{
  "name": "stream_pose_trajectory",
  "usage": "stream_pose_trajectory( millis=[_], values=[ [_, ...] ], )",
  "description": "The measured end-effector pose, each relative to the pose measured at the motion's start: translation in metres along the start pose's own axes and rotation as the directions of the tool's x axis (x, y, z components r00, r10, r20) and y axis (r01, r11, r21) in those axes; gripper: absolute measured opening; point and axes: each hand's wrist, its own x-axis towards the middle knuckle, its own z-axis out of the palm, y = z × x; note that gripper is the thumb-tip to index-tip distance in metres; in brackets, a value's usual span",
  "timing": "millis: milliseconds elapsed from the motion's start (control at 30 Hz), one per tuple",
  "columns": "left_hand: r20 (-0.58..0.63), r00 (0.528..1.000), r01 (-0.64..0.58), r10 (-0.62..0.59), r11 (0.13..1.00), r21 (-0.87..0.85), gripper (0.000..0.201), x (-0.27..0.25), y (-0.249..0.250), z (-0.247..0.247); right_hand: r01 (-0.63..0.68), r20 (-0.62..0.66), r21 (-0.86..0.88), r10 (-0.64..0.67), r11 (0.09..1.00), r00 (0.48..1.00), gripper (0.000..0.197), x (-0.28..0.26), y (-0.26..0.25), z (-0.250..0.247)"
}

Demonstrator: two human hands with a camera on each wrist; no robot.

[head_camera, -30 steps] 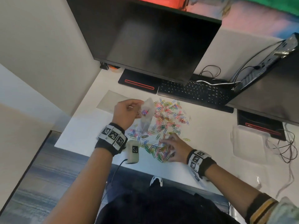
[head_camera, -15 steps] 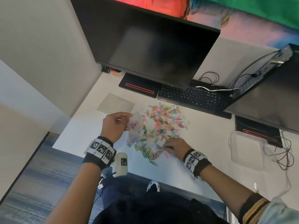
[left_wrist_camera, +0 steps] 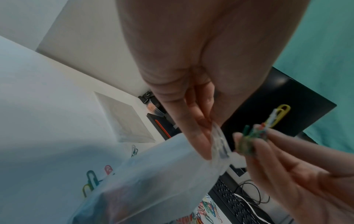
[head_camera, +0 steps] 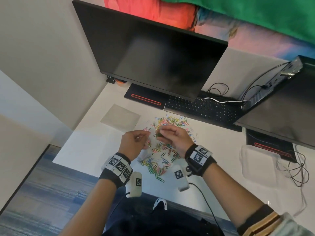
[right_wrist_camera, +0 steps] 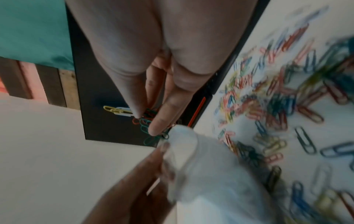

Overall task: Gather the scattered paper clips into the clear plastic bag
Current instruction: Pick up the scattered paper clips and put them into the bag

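Observation:
Coloured paper clips [head_camera: 163, 149] lie scattered on the white desk [head_camera: 95, 143] between my hands and the keyboard. My left hand [head_camera: 136, 142] pinches the rim of the clear plastic bag [left_wrist_camera: 153, 178], which hangs down from my fingers with some clips inside. My right hand [head_camera: 172, 135] is raised right beside the bag's mouth and pinches a small bunch of paper clips [left_wrist_camera: 254, 136], green, red, yellow and white. In the right wrist view that bunch of clips [right_wrist_camera: 147, 121] sits at my fingertips just above the bag's rim [right_wrist_camera: 182, 136].
A dark monitor [head_camera: 153, 53] and black keyboard [head_camera: 202, 108] stand behind the clips. A second monitor [head_camera: 281, 106] is at right, with cables [head_camera: 296, 169] and a clear plastic box [head_camera: 259, 160] below it. A grey square pad [head_camera: 120, 117] lies at left.
My right hand left the desk with a pinch of clips and rose to the bag's mouth. My left hand held the bag throughout and came closer to the right hand.

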Motion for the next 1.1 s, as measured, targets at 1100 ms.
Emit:
stream_pose_trajectory(
  millis=[1100],
  values=[
    [-0.073,0.997,-0.02,0.017,0.999,-0.044,0.024,0.005,-0.002,-0.023,-0.009,-0.037,-0.908,-0.057,0.418,0.998,0.025,-0.011,0.033,-0.03]
  ],
)
